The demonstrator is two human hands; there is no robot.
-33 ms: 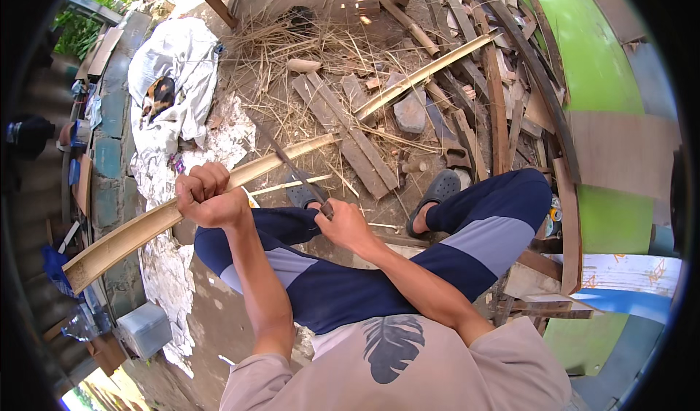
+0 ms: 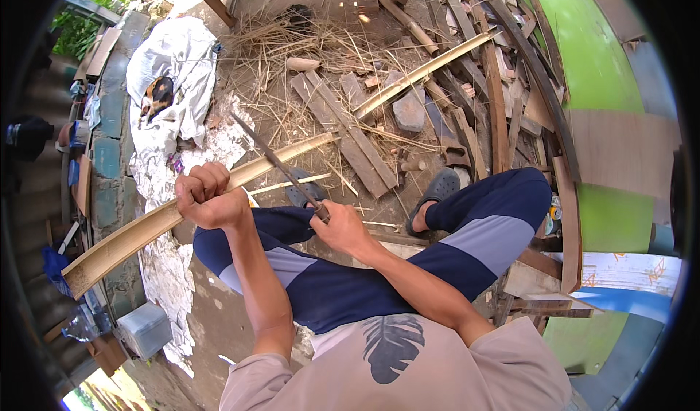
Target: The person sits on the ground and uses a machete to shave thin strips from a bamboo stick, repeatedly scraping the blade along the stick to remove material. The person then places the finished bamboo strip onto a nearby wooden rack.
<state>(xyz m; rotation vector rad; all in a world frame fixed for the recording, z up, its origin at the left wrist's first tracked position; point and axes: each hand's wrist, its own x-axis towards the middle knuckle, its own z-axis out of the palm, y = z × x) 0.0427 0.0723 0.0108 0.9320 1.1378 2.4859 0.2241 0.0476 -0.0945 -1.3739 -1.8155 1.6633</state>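
Note:
My left hand [image 2: 213, 196] is closed around a split bamboo strip [image 2: 120, 245], which lies slanting from the lower left toward the boards in the middle. In my right hand [image 2: 341, 226], fingers wrapped around the handle, is a long knife [image 2: 266, 151] with a narrow dark blade. The blade points up and left and crosses over the bamboo beyond my left hand; whether it touches the strip I cannot tell. Another bamboo strip [image 2: 426, 72] lies farther out to the right.
Wooden boards [image 2: 354, 145] and thin bamboo slivers [image 2: 292, 39] litter the ground ahead. A grey stone [image 2: 410, 111] sits beside the far strip. Scrap timber [image 2: 503, 105] is piled on the right. On the left, a calico cat [image 2: 157, 98] lies on white cloth [image 2: 179, 54].
My right hand has shifted slightly left, and the knife's tip has moved left across the bamboo. My left hand and the strip have hardly moved.

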